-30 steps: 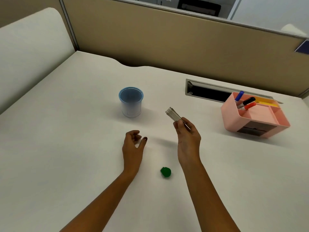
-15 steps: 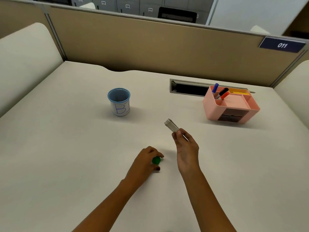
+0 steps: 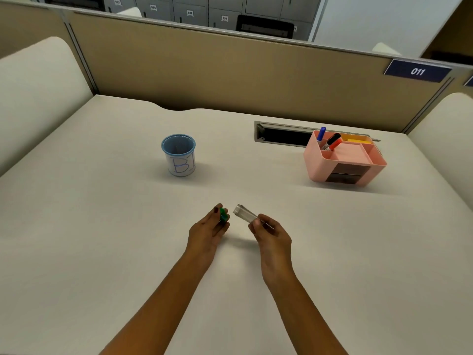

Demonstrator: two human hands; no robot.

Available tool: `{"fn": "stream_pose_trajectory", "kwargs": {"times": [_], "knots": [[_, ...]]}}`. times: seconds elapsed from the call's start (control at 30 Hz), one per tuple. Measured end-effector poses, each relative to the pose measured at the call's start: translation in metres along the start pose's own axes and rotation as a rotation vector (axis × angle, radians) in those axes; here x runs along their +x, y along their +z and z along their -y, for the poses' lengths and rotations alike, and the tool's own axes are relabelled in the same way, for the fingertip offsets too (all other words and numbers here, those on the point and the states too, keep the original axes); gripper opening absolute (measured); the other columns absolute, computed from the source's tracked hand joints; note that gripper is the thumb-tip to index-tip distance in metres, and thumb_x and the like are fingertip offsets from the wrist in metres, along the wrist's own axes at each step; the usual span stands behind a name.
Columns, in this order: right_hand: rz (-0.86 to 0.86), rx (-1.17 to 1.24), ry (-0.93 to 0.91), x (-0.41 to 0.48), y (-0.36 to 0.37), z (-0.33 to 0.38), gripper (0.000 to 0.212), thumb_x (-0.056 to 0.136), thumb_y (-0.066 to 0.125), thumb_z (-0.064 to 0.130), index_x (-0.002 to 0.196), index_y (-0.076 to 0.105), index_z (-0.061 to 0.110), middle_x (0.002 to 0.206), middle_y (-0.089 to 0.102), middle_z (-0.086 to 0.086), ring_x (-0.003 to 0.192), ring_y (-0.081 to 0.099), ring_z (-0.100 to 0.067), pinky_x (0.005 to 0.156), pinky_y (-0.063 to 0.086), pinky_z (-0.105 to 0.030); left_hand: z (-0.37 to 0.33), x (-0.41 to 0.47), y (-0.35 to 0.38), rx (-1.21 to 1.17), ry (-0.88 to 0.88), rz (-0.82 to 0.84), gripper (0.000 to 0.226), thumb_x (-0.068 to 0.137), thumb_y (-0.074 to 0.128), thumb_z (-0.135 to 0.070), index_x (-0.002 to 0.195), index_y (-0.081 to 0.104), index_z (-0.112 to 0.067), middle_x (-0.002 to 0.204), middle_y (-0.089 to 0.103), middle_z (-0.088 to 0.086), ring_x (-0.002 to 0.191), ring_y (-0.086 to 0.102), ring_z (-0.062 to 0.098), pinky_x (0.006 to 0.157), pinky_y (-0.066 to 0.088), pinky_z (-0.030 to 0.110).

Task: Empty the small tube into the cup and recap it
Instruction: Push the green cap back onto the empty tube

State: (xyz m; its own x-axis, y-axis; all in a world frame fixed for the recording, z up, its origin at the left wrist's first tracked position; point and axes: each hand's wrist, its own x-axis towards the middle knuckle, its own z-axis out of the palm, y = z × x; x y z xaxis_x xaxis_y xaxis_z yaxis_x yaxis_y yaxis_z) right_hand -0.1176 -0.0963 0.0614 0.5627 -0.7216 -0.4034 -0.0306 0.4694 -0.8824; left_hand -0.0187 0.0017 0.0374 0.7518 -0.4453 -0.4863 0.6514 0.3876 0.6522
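Now left hand [image 3: 208,230] pinches green cap [image 3: 223,215], right hand [image 3: 272,234] grips clear tube [image 3: 245,214], mouth toward cap for recapping; tube seemingly empty; cup [image 3: 179,155] nearer desk's far edge.

Cup [image 3: 180,156] reads "B1"; partition sign [image 3: 417,71] reads "011".

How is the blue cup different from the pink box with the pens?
The blue cup is round with "B1" handwritten on it; the pink box is squarish and has no writing visible. The cup looks empty from here; the box holds markers and has several compartments. The cup stands left, the box right. Both stand upright on the desk.
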Motion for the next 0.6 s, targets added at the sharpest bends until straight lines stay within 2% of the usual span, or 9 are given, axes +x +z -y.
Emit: {"fn": "stream_pose_trajectory", "kwargs": {"times": [0.13,0.27,0.43,0.6], "knots": [[-0.001,-0.118,-0.059,-0.006,0.007,-0.005,0.022,0.082,0.072,0.009,0.103,0.068,0.017,0.105,0.070,-0.003,0.094,0.064,-0.007,0.085,0.047,-0.023,-0.005,0.001,0.003,-0.145,-0.051,0.019,0.021,0.088,0.058,-0.015,0.104,0.066,-0.004,0.092,0.074,0.009,0.092,0.070,0.019,0.086,0.050,0.035],[-0.029,-0.180,-0.106,-0.009,0.009,-0.006,0.022,0.082,0.072,0.011,0.101,0.068,0.022,0.101,0.069,0.004,0.091,0.062,-0.004,0.072,0.042,-0.016,-0.005,-0.001,0.003,-0.209,-0.060,0.013,0.017,0.088,0.058,-0.012,0.099,0.067,-0.003,0.083,0.076,0.008,0.085,0.071,0.019,0.087,0.051,0.038],[-0.031,-0.232,-0.137,-0.014,0.012,-0.011,0.023,0.081,0.073,0.010,0.097,0.068,0.025,0.097,0.069,0.007,0.089,0.064,-0.002,0.070,0.042,-0.013,-0.003,-0.006,0.004,-0.179,-0.059,0.024,0.017,0.088,0.057,-0.012,0.099,0.068,-0.004,0.095,0.072,0.012,0.097,0.066,0.024,0.094,0.048,0.040],[-0.033,-0.229,-0.144,-0.016,0.013,-0.012,0.020,0.081,0.074,0.015,0.097,0.068,0.026,0.096,0.069,0.010,0.087,0.065,-0.002,0.070,0.041,-0.014,-0.004,-0.010,0.003,-0.156,-0.042,0.043,0.021,0.089,0.057,-0.011,0.105,0.067,-0.003,0.101,0.070,0.014,0.100,0.065,0.025,0.093,0.048,0.039]]}}
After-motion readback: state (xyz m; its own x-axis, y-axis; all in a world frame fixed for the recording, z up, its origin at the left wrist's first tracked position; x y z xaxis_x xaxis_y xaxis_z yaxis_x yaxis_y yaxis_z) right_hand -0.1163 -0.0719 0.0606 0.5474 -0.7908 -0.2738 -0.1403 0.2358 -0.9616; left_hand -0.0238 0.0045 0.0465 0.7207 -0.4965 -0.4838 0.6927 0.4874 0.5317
